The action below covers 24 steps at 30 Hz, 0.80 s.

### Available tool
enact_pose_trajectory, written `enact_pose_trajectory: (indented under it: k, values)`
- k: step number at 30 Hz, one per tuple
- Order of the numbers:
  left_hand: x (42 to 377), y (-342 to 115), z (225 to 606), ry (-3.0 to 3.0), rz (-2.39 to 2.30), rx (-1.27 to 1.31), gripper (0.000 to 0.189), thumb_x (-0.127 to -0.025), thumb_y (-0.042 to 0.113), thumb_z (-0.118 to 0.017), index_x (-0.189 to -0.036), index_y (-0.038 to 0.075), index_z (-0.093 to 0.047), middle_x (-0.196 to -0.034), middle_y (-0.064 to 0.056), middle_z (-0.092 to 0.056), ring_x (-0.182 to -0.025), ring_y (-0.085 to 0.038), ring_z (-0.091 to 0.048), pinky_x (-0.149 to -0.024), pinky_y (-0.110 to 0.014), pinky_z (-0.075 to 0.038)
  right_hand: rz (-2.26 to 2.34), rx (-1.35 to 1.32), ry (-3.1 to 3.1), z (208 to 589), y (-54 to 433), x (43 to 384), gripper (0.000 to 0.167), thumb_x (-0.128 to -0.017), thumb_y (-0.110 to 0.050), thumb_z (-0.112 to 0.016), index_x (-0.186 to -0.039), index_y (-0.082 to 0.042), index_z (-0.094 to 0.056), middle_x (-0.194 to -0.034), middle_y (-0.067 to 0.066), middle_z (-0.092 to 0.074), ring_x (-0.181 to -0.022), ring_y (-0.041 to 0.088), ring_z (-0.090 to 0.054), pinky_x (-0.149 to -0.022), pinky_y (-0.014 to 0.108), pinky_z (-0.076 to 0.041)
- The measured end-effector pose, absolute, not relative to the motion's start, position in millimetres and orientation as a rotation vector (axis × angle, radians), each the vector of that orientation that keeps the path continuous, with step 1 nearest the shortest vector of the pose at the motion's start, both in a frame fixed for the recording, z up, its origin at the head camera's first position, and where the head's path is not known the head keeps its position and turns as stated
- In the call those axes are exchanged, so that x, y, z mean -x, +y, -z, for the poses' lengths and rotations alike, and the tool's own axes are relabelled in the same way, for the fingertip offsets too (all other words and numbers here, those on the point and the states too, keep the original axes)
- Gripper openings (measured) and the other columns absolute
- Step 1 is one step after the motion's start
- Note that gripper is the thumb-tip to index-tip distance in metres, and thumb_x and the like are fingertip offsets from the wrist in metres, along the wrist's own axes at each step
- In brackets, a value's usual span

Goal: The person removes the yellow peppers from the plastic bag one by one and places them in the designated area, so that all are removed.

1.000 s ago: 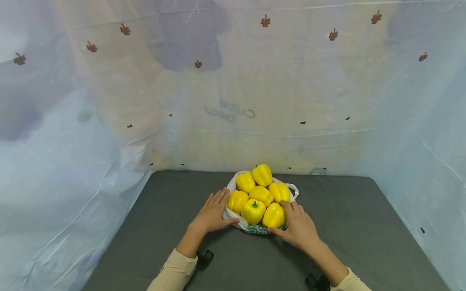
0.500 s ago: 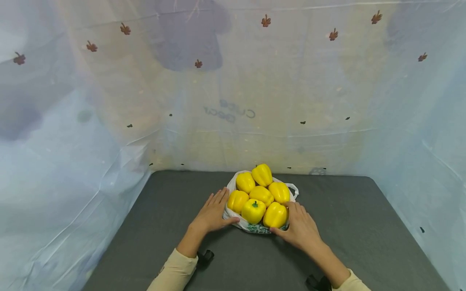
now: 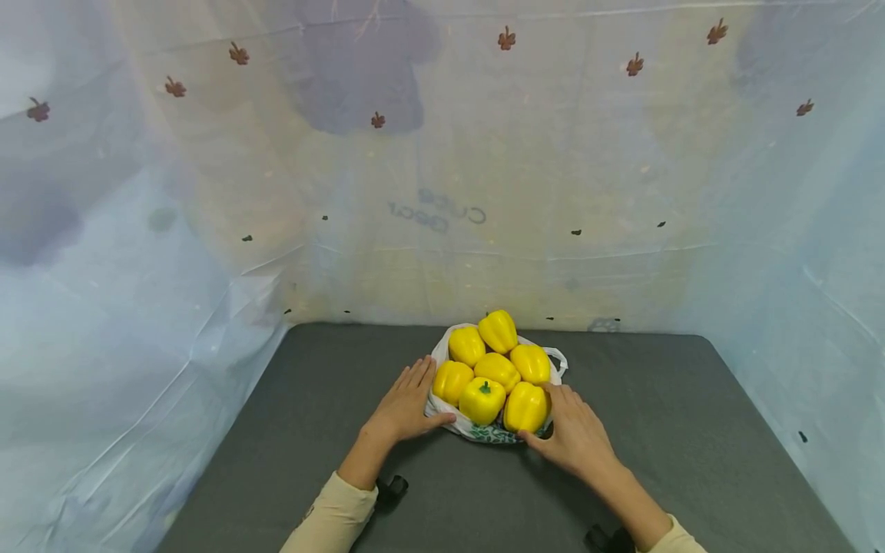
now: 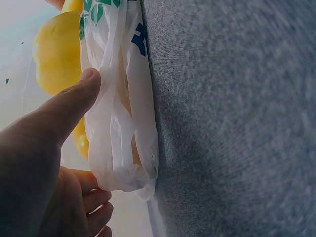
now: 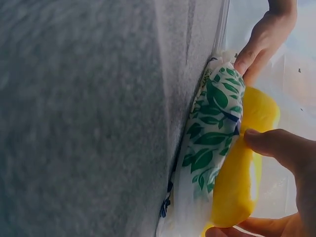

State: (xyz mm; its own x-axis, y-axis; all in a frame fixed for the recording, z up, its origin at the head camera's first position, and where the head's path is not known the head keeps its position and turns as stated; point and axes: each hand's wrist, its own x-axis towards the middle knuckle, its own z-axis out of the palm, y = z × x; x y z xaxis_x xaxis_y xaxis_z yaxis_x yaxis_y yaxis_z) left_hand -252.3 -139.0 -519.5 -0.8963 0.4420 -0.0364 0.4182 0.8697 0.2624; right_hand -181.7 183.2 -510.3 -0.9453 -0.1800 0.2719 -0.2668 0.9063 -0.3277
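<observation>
Several yellow bell peppers (image 3: 482, 403) lie in a white plastic bag (image 3: 492, 435) with green leaf print, its mouth spread wide around them. My left hand (image 3: 403, 405) rests along the bag's left side, fingers straight in the head view, and its thumb touches the plastic (image 4: 106, 133) in the left wrist view. At the front right, my right hand (image 3: 579, 432) holds one bell pepper (image 3: 525, 408) between thumb and fingers. The right wrist view shows that pepper (image 5: 234, 185) at the bag's edge, thumb on one end and fingertips at the other.
The bag sits on a dark grey table (image 3: 643, 407) close to its back edge. One bag handle (image 3: 558, 361) loops out to the right. Pale printed sheeting (image 3: 442, 177) hangs behind the table and at both sides.
The front right bell pepper has shifted slightly to the right and away together with my right hand. My left hand and the other peppers keep almost the same place.
</observation>
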Motion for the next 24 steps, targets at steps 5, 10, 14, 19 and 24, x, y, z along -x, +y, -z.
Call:
enact_pose_trajectory:
  k: [5,10,14,19,24]
  values:
    - [252.4,-138.4,518.9,2.944,-0.371,-0.671,0.112,-0.098,0.069,-0.066,-0.172,0.002,-0.014,-0.179,-0.016,-0.013,-0.166,-0.032,-0.014,-0.136,-0.049,-0.012,-0.61,-0.335,-2.832,507.3,188.2,180.8,0.1,-0.081,-0.046,-0.095,-0.153,0.004,-0.048,-0.132,0.021,-0.065,-0.118,0.041,-0.066,-0.098,0.059,-0.058]
    - [251.4,-138.3,518.6,2.949,-0.383,-0.677,0.111,-0.098,0.068,-0.066,-0.171,0.001,-0.016,-0.179,-0.016,-0.014,-0.166,-0.032,-0.015,-0.135,-0.049,-0.013,-0.668,-0.353,-2.813,504.1,193.2,179.4,0.095,-0.081,-0.041,-0.096,-0.151,0.0,-0.049,-0.128,0.016,-0.065,-0.108,0.032,-0.066,-0.088,0.051,-0.061]
    - [250.8,-138.2,518.1,2.949,-0.382,-0.685,0.111,-0.099,0.068,-0.066,-0.171,0.001,-0.016,-0.179,-0.016,-0.014,-0.166,-0.033,-0.016,-0.135,-0.05,-0.013,-0.701,-0.419,-2.768,504.1,200.3,179.8,0.09,-0.081,-0.037,-0.096,-0.15,0.0,-0.05,-0.132,0.017,-0.063,-0.115,0.034,-0.066,-0.093,0.053,-0.061]
    - [251.4,-138.5,518.5,2.945,-0.374,-0.69,0.111,-0.099,0.068,-0.066,-0.171,0.0,-0.016,-0.179,-0.017,-0.013,-0.166,-0.033,-0.016,-0.135,-0.05,-0.013,-0.751,-0.514,-2.72,503.3,211.7,180.9,0.091,-0.082,-0.03,-0.096,-0.152,0.001,-0.048,-0.138,0.019,-0.06,-0.12,0.036,-0.063,-0.098,0.056,-0.059]
    - [252.5,-138.7,519.9,2.94,-0.348,-0.684,0.112,-0.099,0.07,-0.064,-0.172,0.001,-0.013,-0.18,-0.016,-0.011,-0.166,-0.031,-0.013,-0.136,-0.049,-0.012,-0.767,-0.601,-2.656,501.9,224.6,184.2,0.091,-0.081,-0.022,-0.096,-0.153,0.002,-0.046,-0.138,0.018,-0.058,-0.121,0.036,-0.061,-0.099,0.059,-0.057]
